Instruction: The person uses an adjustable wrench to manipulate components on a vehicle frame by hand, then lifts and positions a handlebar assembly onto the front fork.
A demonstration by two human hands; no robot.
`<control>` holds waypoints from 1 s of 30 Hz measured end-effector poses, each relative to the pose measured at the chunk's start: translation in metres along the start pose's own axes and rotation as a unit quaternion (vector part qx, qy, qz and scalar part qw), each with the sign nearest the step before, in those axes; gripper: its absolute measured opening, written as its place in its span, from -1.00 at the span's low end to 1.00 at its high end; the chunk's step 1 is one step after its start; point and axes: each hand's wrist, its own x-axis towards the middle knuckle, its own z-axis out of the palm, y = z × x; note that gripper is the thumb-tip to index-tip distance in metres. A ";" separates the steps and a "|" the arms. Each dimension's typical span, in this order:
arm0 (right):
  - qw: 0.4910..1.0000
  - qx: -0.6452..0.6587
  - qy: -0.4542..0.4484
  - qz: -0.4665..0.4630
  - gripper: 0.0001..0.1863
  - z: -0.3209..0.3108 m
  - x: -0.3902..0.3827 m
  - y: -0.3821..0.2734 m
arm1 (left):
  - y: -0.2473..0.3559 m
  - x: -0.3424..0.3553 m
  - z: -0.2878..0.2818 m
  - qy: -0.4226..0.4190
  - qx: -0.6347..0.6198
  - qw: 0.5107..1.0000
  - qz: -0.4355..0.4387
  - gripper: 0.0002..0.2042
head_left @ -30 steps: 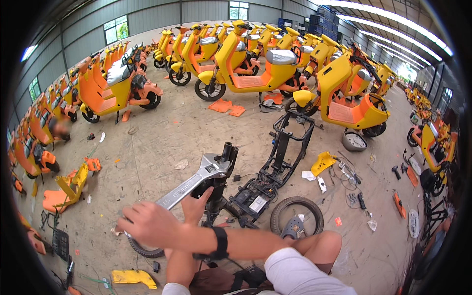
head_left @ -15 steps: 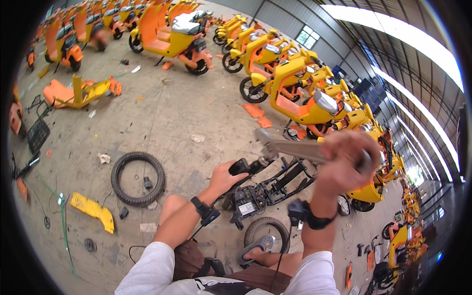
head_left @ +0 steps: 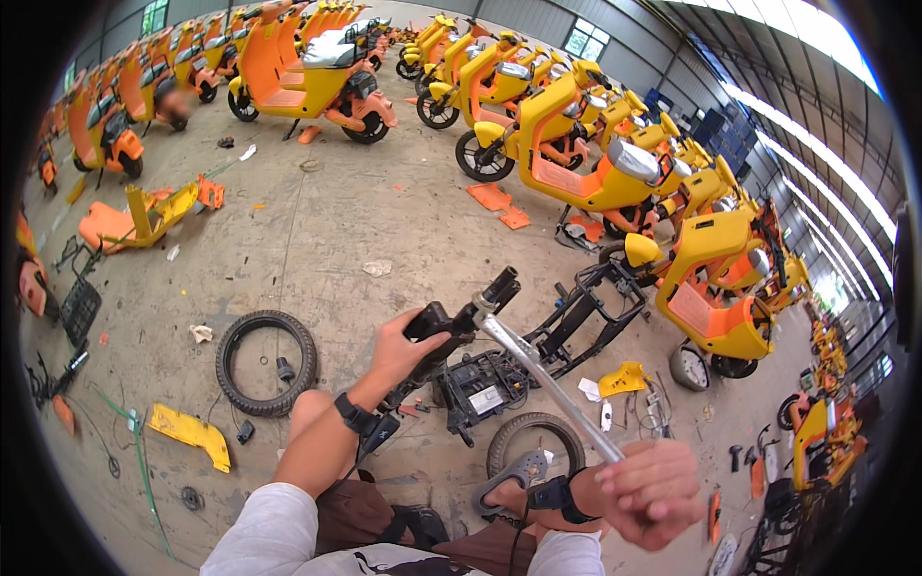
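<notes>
My left hand (head_left: 394, 350) grips the black steering column (head_left: 442, 336) of a stripped scooter frame (head_left: 574, 312), which lies tilted across the middle of the floor. A long silver adjustable wrench (head_left: 543, 374) has its head at a fitting near the top of the column, just below the tube's end. My right hand (head_left: 648, 490) is closed on the far end of the wrench handle, low on the right. A battery-like box (head_left: 485, 394) with a white label sits in the frame, beside the column. My grey-clogged foot is beside a loose tyre (head_left: 505, 434).
Rows of yellow and orange scooters (head_left: 557, 182) stand behind and to both sides. Another loose tyre (head_left: 230, 355) lies left of me. A yellow panel (head_left: 187, 432), a dismantled body (head_left: 125, 221), a grey wheel (head_left: 689, 365), cables and orange parts (head_left: 499, 206) are scattered on the concrete floor.
The view has turned and tilted. The wrench handle has swung from the left to the lower right, with my right hand on it. My left hand stays on the column.
</notes>
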 end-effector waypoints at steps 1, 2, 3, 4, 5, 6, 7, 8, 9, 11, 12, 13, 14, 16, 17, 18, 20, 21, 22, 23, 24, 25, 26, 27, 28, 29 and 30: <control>0.999 0.042 0.003 -0.017 -0.77 -0.008 -0.007 0.002 | 0.002 -0.001 -0.002 -0.005 -0.006 1.000 -0.016 -0.43; 0.998 0.063 0.012 -0.013 -0.76 -0.012 -0.012 0.003 | 0.002 0.000 -0.004 -0.009 -0.011 0.999 -0.032 -0.42; 0.996 0.087 0.023 -0.009 -0.74 -0.013 -0.015 0.002 | -0.001 0.003 -0.006 -0.010 -0.004 0.999 -0.039 -0.43; 0.993 0.112 0.035 -0.005 -0.73 -0.016 -0.017 0.004 | -0.002 0.003 -0.010 -0.005 0.025 0.999 -0.043 -0.43; 0.992 0.119 0.037 -0.017 -0.70 -0.024 -0.017 0.006 | 0.000 0.003 -0.006 -0.005 0.041 0.998 -0.041 -0.43; 0.991 0.132 0.031 -0.022 -0.70 -0.032 -0.018 0.009 | 0.002 0.003 -0.002 -0.005 0.058 0.998 -0.039 -0.43; 0.989 0.145 0.025 -0.027 -0.70 -0.040 -0.018 0.013 | 0.003 0.003 0.002 -0.005 0.037 0.999 -0.030 -0.43; 0.986 0.163 0.025 -0.029 -0.70 -0.046 -0.021 0.019 | -0.001 0.001 0.002 0.001 0.036 0.999 -0.030 -0.44; 0.980 0.182 0.047 -0.066 -0.69 -0.049 -0.026 0.029 | -0.004 0.001 0.003 0.006 0.034 0.999 -0.031 -0.44; 0.967 0.203 0.090 -0.127 -0.68 -0.052 -0.030 0.044 | -0.008 0.006 0.001 -0.009 0.008 0.998 -0.054 -0.46; 0.958 0.212 0.113 -0.156 -0.68 -0.054 -0.032 0.050 | -0.008 0.005 0.000 -0.004 0.008 0.998 -0.057 -0.46; 0.952 0.230 0.107 -0.172 -0.66 -0.058 -0.033 0.056 | -0.007 0.004 0.000 0.000 0.009 0.998 -0.058 -0.47; 0.951 0.233 0.116 -0.168 -0.66 -0.062 -0.038 0.059 | -0.004 0.006 0.001 0.004 0.003 0.998 -0.055 -0.47; 0.948 0.238 0.135 -0.160 -0.66 -0.069 -0.049 0.061 | -0.011 0.003 -0.001 0.010 0.005 0.998 -0.061 -0.49; 0.950 0.235 0.140 -0.152 -0.66 -0.073 -0.054 0.062 | -0.015 0.003 -0.001 0.011 -0.005 0.998 -0.055 -0.50; 0.950 0.235 0.140 -0.147 -0.66 -0.077 -0.059 0.064 | -0.018 0.004 0.000 0.011 -0.014 0.999 -0.049 -0.50; 0.952 0.236 0.139 -0.134 -0.67 -0.082 -0.062 0.068 | -0.017 0.004 0.001 0.008 -0.026 0.998 -0.052 -0.52; 0.936 0.259 0.148 -0.186 -0.69 -0.082 -0.060 0.078 | -0.015 0.004 0.003 0.004 -0.032 0.998 -0.053 -0.52; 0.932 0.275 0.134 -0.193 -0.69 -0.086 -0.062 0.083 | -0.013 0.005 0.004 -0.001 -0.039 0.998 -0.054 -0.53; 0.927 0.293 0.122 -0.199 -0.70 -0.091 -0.063 0.086 | -0.012 0.005 0.004 0.009 -0.030 0.997 -0.067 -0.51; 0.922 0.310 0.110 -0.205 -0.71 -0.094 -0.065 0.088 | -0.016 0.004 0.001 0.011 -0.028 0.997 -0.066 -0.51; 0.919 0.307 0.141 -0.202 -0.71 -0.094 -0.069 0.089 | -0.022 0.001 -0.002 0.013 -0.025 0.997 -0.065 -0.50; 0.916 0.305 0.165 -0.203 -0.71 -0.094 -0.074 0.092 | -0.023 0.003 0.001 0.016 -0.029 0.998 -0.058 -0.49; 0.912 0.302 0.189 -0.203 -0.71 -0.094 -0.077 0.093 | -0.022 0.003 0.002 0.011 -0.037 0.997 -0.062 -0.46; 0.924 0.290 0.182 -0.172 -0.70 -0.096 -0.079 0.095 | -0.020 0.005 0.004 0.008 -0.038 0.997 -0.062 -0.46; 0.933 0.281 0.179 -0.137 -0.69 -0.098 -0.081 0.095 | -0.017 0.004 0.003 0.009 -0.035 0.997 -0.065 -0.46; 0.940 0.272 0.177 -0.102 -0.68 -0.102 -0.085 0.095 | -0.016 0.003 0.001 0.010 -0.032 0.997 -0.068 -0.46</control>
